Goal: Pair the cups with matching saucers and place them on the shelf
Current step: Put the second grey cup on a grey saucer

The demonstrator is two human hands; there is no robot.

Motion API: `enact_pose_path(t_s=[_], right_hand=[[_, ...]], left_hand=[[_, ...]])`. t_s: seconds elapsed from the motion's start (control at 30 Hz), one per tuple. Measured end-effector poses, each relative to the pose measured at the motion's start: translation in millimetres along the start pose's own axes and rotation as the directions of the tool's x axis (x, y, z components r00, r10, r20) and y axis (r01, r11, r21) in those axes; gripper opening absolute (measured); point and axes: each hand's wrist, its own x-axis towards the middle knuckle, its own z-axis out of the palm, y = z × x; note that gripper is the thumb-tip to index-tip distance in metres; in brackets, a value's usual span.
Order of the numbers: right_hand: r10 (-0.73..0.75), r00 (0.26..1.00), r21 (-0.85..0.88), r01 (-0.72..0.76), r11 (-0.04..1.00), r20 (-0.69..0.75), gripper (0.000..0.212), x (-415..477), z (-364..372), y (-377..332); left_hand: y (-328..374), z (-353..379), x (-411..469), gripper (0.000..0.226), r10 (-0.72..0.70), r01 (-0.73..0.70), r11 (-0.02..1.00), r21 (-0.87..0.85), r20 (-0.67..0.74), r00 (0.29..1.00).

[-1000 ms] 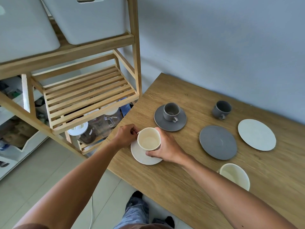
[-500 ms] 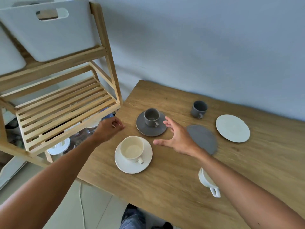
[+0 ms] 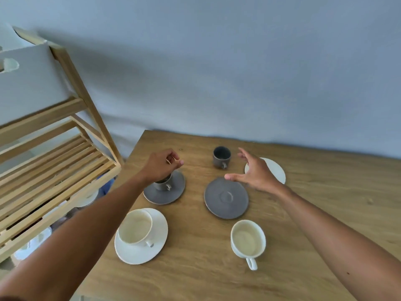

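Your right hand (image 3: 257,172), fingers spread wide, hovers beside the lone grey cup (image 3: 221,157); your left hand (image 3: 161,166), fingers loosely curled around nothing, hangs over the grey cup on its saucer (image 3: 163,184).

The bench (image 3: 325,213) is warm light-brown wood with a fine grain, and the shelf (image 3: 54,170) beside it is pale yellowish slatted wood carrying a white bin (image 3: 28,83), all against a flat blue-grey wall (image 3: 238,61). Two cups (image 3: 221,157) (image 3: 163,184) are dark grey, as are two saucers (image 3: 226,197) (image 3: 165,191), which show a thin lighter line at the rim. The other two cups (image 3: 135,227) (image 3: 248,238) are cream-white with a yellower inside, and the remaining saucers (image 3: 141,235) (image 3: 274,170) are plain off-white.
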Motion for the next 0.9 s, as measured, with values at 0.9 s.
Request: enact_pose_path(t_s=[0.9], right_hand=[[0.051, 0.997, 0.041, -0.053, 0.998, 0.061, 0.079, 104.0, 47.4, 41.9]], left_hand=[[-5.8, 152.0, -0.8, 0.029, -0.169, 0.18, 0.982, -0.051, 0.18, 0.969]])
